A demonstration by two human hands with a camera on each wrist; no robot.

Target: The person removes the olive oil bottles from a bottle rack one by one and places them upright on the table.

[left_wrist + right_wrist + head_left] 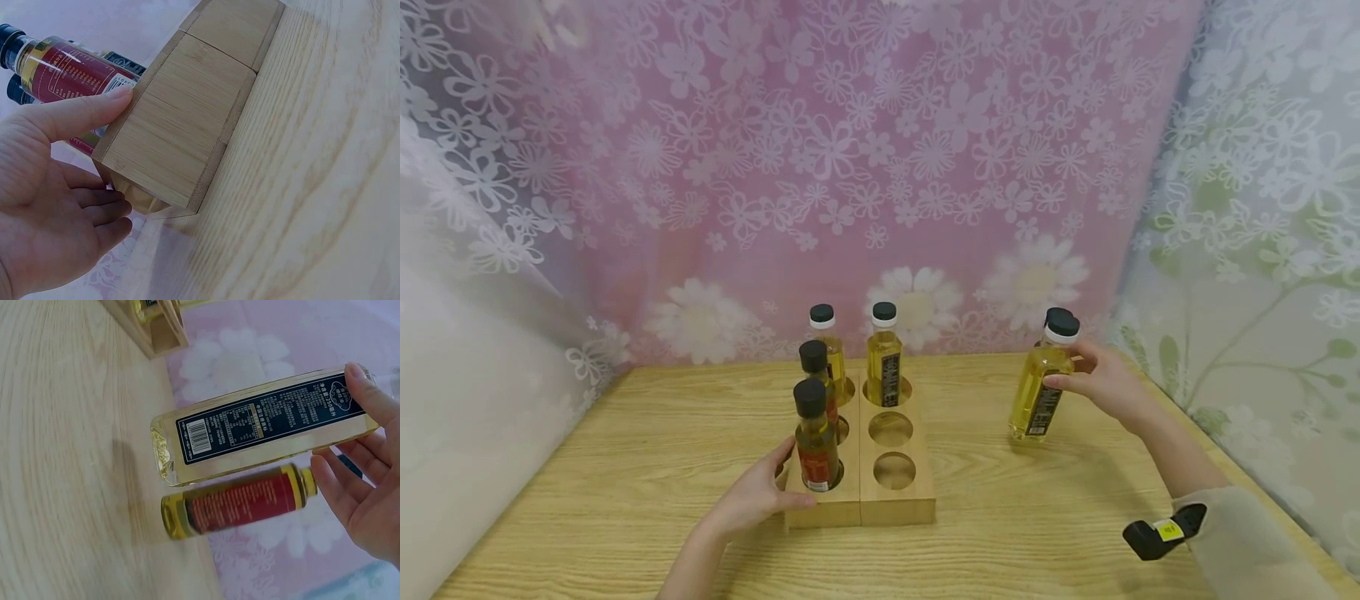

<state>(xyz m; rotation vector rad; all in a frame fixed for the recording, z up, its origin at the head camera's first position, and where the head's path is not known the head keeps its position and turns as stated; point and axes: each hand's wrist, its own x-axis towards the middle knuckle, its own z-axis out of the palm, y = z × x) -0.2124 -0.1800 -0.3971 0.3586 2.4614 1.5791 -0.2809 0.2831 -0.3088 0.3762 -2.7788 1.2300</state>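
Note:
My left hand (756, 497) grips the near left corner of a wooden bottle rack (897, 512), thumb on the front edge and fingers at the left side. Two dark-capped bottles with red labels, the nearer one a red-label bottle (817, 454), stand in the left column, with an oil bottle (835, 354) behind them. Another oil bottle (883, 367) stands at the back of the right column, behind two bare round holes. At the right, my right hand (1105, 383) holds a square oil bottle (269, 422) by its neck, slightly tilted. Behind it shows a second red-label bottle (240, 501).
The wooden table (625, 500) runs under everything. A pink flowered curtain (850, 167) hangs along the back edge, with pale curtains (1262, 250) at the sides. A black wrist device (1157, 533) sits at the right sleeve.

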